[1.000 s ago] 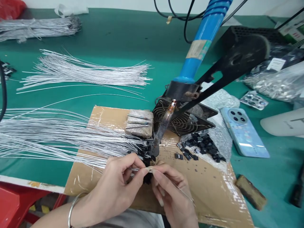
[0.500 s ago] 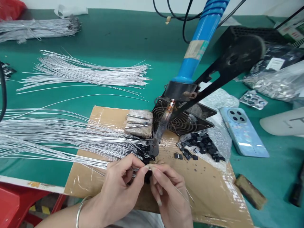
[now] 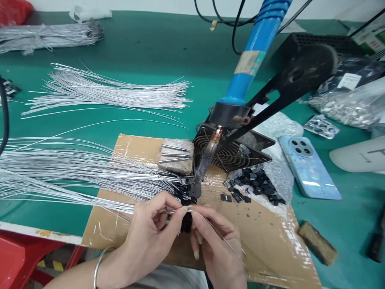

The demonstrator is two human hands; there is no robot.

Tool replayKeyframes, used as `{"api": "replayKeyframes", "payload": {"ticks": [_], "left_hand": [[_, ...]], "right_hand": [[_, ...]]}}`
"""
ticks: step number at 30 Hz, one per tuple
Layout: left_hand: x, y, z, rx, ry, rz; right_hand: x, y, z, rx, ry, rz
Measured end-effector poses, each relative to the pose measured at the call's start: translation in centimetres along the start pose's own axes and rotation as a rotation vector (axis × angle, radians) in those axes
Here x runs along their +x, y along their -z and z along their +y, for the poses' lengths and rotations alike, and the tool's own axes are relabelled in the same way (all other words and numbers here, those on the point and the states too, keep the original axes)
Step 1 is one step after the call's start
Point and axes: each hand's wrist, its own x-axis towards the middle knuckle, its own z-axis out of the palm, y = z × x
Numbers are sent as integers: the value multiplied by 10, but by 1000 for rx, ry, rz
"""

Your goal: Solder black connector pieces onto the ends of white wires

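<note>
My left hand (image 3: pixel 153 237) pinches a thin white wire near its end, with the strands of a wire bundle (image 3: pixel 114 204) running out leftward behind it. Fingertip to fingertip with it, my right hand (image 3: pixel 218 241) is closed in a pinch on the wire's end. A thin silvery strand, perhaps solder wire (image 3: pixel 222 237), runs down through the right fingers. Just above both hands hangs the tip of a blue-handled soldering iron (image 3: pixel 207 160) clamped in a stand. Small black connectors (image 3: pixel 185 224) lie beneath and beside the fingers, partly hidden.
A cardboard sheet (image 3: pixel 270 245) covers the green table. At its right lie loose black pieces (image 3: pixel 257 185), a blue phone (image 3: pixel 311 168) and a brown block (image 3: pixel 317 243). A fan (image 3: pixel 231 150) stands behind the iron. More white wires (image 3: pixel 120 94) lie at the back left.
Both hands keep their pinch and have shifted slightly; the right hand's fingers have turned a little, and the silvery strand shows more clearly. The black pieces below are more exposed.
</note>
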Motion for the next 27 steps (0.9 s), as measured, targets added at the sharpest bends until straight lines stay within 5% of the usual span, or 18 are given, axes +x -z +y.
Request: {"api": "replayKeyframes", "payload": {"ticks": [20, 27], "left_hand": [[-2, 3, 0, 142, -223, 24], [-4, 4, 2, 221, -290, 40]], "right_hand": [[0, 1, 1, -65, 63, 6], [-2, -6, -7, -44, -21, 67]]}}
